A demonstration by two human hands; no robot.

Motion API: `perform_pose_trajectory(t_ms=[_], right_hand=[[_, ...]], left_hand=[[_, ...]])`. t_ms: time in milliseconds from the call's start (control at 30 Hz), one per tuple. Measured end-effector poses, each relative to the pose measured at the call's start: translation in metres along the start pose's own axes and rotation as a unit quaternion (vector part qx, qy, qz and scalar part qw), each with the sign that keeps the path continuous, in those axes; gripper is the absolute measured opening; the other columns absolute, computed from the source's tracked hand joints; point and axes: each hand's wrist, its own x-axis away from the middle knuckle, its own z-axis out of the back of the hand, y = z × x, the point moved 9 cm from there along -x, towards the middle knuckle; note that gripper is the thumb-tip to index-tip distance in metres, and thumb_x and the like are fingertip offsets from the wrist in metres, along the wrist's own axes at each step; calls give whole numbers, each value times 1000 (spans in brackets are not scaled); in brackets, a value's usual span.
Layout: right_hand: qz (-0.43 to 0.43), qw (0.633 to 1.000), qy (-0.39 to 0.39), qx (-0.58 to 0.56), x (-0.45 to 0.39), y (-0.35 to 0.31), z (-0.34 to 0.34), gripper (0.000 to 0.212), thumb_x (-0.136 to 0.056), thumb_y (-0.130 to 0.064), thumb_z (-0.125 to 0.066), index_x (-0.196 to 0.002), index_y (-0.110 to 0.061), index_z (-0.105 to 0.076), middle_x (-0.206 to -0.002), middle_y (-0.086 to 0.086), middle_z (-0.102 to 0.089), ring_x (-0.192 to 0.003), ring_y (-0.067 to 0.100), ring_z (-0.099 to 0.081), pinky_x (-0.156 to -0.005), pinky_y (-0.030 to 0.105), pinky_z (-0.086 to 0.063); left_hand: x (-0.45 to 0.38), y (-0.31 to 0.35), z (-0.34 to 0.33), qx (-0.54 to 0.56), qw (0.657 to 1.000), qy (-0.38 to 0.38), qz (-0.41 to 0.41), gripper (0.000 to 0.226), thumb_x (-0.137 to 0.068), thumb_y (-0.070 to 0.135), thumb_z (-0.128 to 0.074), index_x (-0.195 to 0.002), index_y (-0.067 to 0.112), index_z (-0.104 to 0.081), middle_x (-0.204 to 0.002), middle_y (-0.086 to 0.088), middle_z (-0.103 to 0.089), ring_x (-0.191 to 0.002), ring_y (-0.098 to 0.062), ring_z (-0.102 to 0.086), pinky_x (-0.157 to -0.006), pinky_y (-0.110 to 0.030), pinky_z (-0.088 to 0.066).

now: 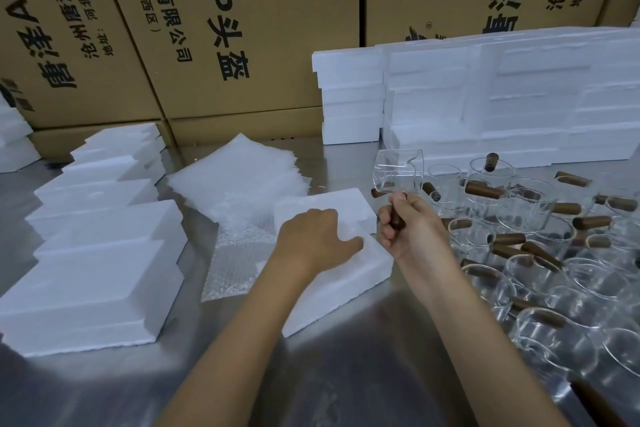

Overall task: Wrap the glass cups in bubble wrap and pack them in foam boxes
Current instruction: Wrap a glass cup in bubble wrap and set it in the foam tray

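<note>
My right hand (408,225) grips a glass cup (398,172) by its wooden handle above the table (346,374); my left hand (318,239) presses flat, fingers together, on a foam box (346,284).

Both bare arms reach forward. The left hand (317,241) lies palm down, fingers spread a little, thumb pointing right. The right hand (407,224) is up off the surface, its fingers curled tight in a fist, thumb on top.
</note>
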Motion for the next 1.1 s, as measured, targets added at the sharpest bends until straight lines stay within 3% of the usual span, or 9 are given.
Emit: perform_pose_trajectory(t_ms=[100,233,367,533,633,733,867,933,1100], right_hand=[[0,1000,-1,10,0,1,-2,11,-103,-16,-47,-95,-13,-54,-62,1,-54,-49,12,-40,-47,24,-35],[0,1000,0,14,0,2,-2,12,-103,-15,-47,-93,-13,-52,-63,2,-54,-48,12,-39,-45,23,-35],[-9,999,-16,36,0,4,-5,13,-103,-17,-48,-92,-13,-53,-64,4,-57,-45,13,-38,-43,23,-35],[6,986,-92,140,9,3,-21,14,-104,-25,-46,-97,-13,-50,-100,5,-76,-46,17,-44,-48,25,-43],[38,963,-96,249,12,2,-24,17,-104,-28,-46,-99,-13,-51,-106,-6,-75,-45,15,-46,-51,24,-47],[75,930,-73,353,12,1,-22,12,-103,-28,-47,-97,-17,-50,-101,-8,-75,-41,9,-46,-50,23,-48],[119,880,-61,456,12,1,-21,10,-100,-31,-49,-90,-30,-49,-98,-14,-73,-56,-1,-54,-67,32,-50],[136,862,-51,486,11,1,-21,9,-98,-33,-51,-91,-29,-49,-89,-13,-71,-67,1,-57,-68,32,-47],[194,825,-20,530,11,-6,-19,10,-96,-33,-54,-94,-24,-52,-63,-8,-56,-57,9,-49,-58,34,-40]], left_hand=[[-3,-4,-1,36,999,17,24,27,-88,39,-54,-78,16,-44,-90,-1,-56,-81,-23,-51,-59,-30,-34],[-1,-23,5,200,977,40,60,15,-88,19,-55,-81,9,-64,-79,1,-64,-79,-22,-61,-64,-30,-49],[9,-35,2,425,900,17,95,16,-85,15,-76,-72,10,-68,-61,-1,-65,-55,-18,-58,-54,-26,-49],[19,-37,6,584,806,17,89,12,-82,-8,-72,-79,1,-64,-76,-15,-67,-64,-20,-63,-56,-25,-56],[21,-37,17,604,791,64,70,21,-85,-12,-64,-77,6,-56,-84,-17,-71,-70,-20,-66,-62,-28,-58],[25,-44,33,569,803,161,69,28,-85,-14,-58,-73,11,-53,-85,-3,-71,-70,-14,-65,-65,-31,-57],[36,-41,55,492,824,276,48,33,-89,-7,-56,-79,24,-62,-96,6,-70,-90,-18,-66,-81,-32,-57],[44,-30,65,460,831,314,8,34,-90,-7,-55,-87,24,-68,-99,9,-70,-93,-11,-65,-84,-23,-54],[53,-5,77,428,834,334,-95,40,-85,-14,-54,-92,17,-78,-99,13,-72,-101,-8,-62,-83,-16,-48]])
